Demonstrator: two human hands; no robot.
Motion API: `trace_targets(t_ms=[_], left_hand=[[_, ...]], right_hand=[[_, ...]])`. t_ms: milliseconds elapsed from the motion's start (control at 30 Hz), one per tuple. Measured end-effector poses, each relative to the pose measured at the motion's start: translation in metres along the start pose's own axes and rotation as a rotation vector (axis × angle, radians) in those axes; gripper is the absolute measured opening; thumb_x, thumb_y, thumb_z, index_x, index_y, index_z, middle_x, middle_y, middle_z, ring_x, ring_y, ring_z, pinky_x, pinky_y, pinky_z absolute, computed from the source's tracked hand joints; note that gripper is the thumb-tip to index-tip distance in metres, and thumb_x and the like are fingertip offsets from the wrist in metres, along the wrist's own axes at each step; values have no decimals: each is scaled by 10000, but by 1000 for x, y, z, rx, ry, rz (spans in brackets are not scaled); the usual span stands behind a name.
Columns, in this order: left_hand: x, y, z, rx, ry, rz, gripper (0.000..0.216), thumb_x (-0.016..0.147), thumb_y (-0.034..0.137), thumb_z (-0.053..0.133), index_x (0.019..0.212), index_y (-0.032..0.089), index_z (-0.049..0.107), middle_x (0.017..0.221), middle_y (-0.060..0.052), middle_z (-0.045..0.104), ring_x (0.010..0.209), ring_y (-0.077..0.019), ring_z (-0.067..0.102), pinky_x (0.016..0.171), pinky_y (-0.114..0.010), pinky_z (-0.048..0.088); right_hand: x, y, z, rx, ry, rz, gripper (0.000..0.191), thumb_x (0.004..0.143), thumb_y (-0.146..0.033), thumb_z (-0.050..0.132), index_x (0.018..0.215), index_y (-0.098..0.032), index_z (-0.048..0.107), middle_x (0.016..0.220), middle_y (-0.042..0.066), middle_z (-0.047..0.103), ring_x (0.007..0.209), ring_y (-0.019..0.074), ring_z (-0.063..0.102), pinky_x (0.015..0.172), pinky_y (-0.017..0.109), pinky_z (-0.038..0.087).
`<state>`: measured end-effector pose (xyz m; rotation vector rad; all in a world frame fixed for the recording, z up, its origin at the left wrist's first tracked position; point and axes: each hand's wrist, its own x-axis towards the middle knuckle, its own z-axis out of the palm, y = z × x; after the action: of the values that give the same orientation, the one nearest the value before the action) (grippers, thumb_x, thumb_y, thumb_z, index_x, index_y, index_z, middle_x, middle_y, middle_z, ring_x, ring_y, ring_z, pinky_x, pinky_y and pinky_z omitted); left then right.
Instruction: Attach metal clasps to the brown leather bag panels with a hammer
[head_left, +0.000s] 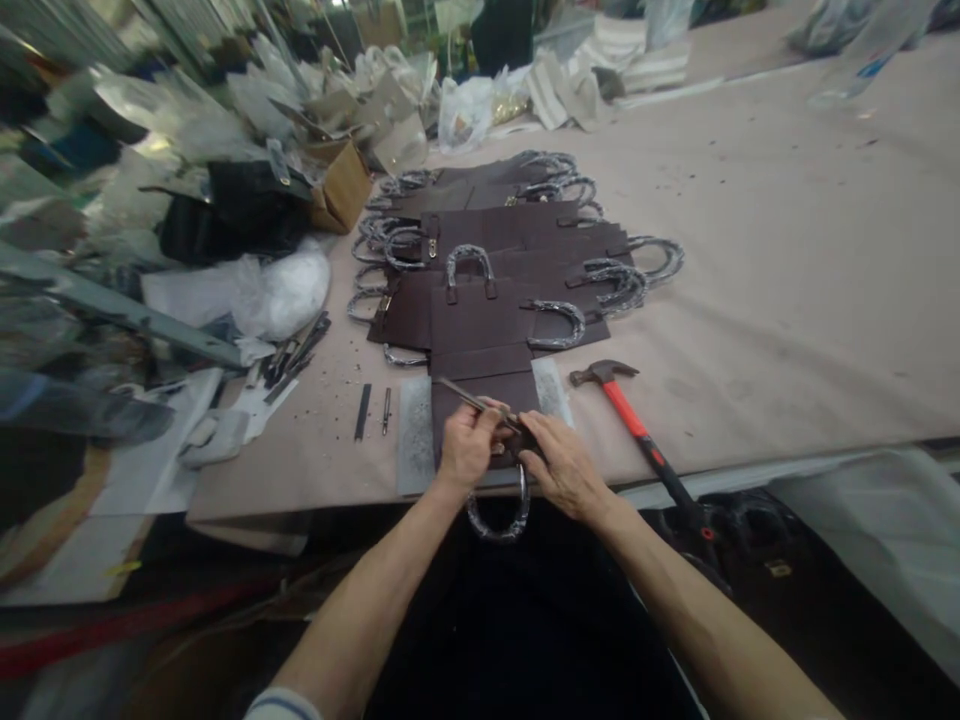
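Observation:
A dark brown bag piece [484, 395] lies on a grey metal plate [414, 435] at the table's near edge, its plastic-wrapped handle [496, 522] hanging over the edge. My left hand [466, 447] is closed on a thin metal tool [469, 396] that points up and left across the piece. My right hand [564, 462] presses on the piece's handle tab, fingers pinched together beside the tool's tip. What the right fingers hold is hidden.
A red-handled hammer [630, 410] lies just right of my hands. Several finished dark brown bags [495, 270] with wrapped handles are stacked behind. Two small dark punches [364, 410] lie to the left. Clutter, plastic bags and a cardboard box [343, 185] crowd the left side.

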<state>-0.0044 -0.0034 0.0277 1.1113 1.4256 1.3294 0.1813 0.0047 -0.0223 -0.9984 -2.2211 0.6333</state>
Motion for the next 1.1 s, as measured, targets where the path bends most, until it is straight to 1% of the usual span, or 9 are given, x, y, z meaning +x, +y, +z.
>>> trace_targets(t_ms=[67, 133, 333, 400, 500, 633, 733, 900, 1100], left_hand=[[9, 10, -26, -182, 129, -96, 413, 825, 572, 679, 936, 183, 595, 979, -66, 719, 850, -202, 726, 768, -373, 622], [15, 19, -66, -93, 148, -138, 495, 717, 583, 768, 928, 168, 602, 956, -67, 721, 818, -199, 722, 740, -350, 619], [11, 18, -210, 1077, 226, -403, 300, 822, 447, 575, 727, 168, 629, 775, -133, 718, 867, -336, 717, 792, -443, 591], [7, 11, -239, 1395, 173, -518, 313, 856, 419, 532, 707, 171, 650, 838, -188, 740, 938, -391, 713, 816, -475, 575], [-1, 3, -256, 1542, 102, -663, 358, 888, 406, 497, 816, 140, 726, 969, -242, 753, 967, -416, 713, 810, -489, 568], [-14, 0, -241, 1586, 141, -588, 439, 949, 411, 449, 1026, 83, 731, 1094, -277, 713, 1023, -426, 692, 843, -516, 548], [-25, 3, -203, 1539, 118, -287, 347, 986, 338, 452, 1076, 115, 702, 1155, -215, 697, 1057, -348, 676, 881, -446, 538], [-31, 11, -115, 1284, -301, 252, 143, 974, 251, 590, 1078, 185, 661, 1082, -81, 695, 1008, -225, 643, 877, -323, 525], [-18, 16, -70, 1477, -606, 453, 84, 951, 140, 563, 955, 120, 645, 983, -126, 637, 939, -260, 606, 735, -337, 523]], right_hand=[[2, -2, -2, -19, 3, -23, 483, 1011, -285, 486, 1487, -204, 471, 1429, 162, 570, 1333, 309, 530, 1125, 559, 459], [5, -4, -4, -23, 11, -46, 427, 1006, -240, 487, 1430, -201, 517, 1395, 149, 581, 1303, 293, 540, 1104, 531, 474], [24, -19, -12, -156, -122, -32, 212, 975, -183, 546, 1143, -156, 673, 1193, 126, 621, 1053, 260, 553, 926, 417, 484], [33, -24, -17, -249, -217, -31, 175, 973, -189, 561, 1087, -168, 693, 1119, 112, 628, 978, 250, 525, 859, 387, 453], [45, -31, -25, -381, -380, -82, 143, 975, -182, 558, 1031, -173, 689, 1030, 103, 623, 921, 243, 492, 821, 369, 401], [54, -39, -31, -508, -536, -193, 138, 985, -154, 518, 1021, -148, 651, 1026, 115, 616, 908, 244, 495, 828, 368, 385], [59, -45, -34, -598, -607, -281, 159, 968, -101, 497, 1042, -121, 636, 1026, 134, 616, 898, 244, 524, 802, 357, 408], [74, -61, -37, -736, -740, -409, 188, 951, -55, 473, 1039, -105, 631, 967, 139, 634, 848, 239, 587, 701, 333, 440], [81, -73, -33, -805, -811, -407, 207, 963, -63, 448, 1038, -99, 637, 977, 155, 649, 854, 251, 627, 663, 337, 470]])
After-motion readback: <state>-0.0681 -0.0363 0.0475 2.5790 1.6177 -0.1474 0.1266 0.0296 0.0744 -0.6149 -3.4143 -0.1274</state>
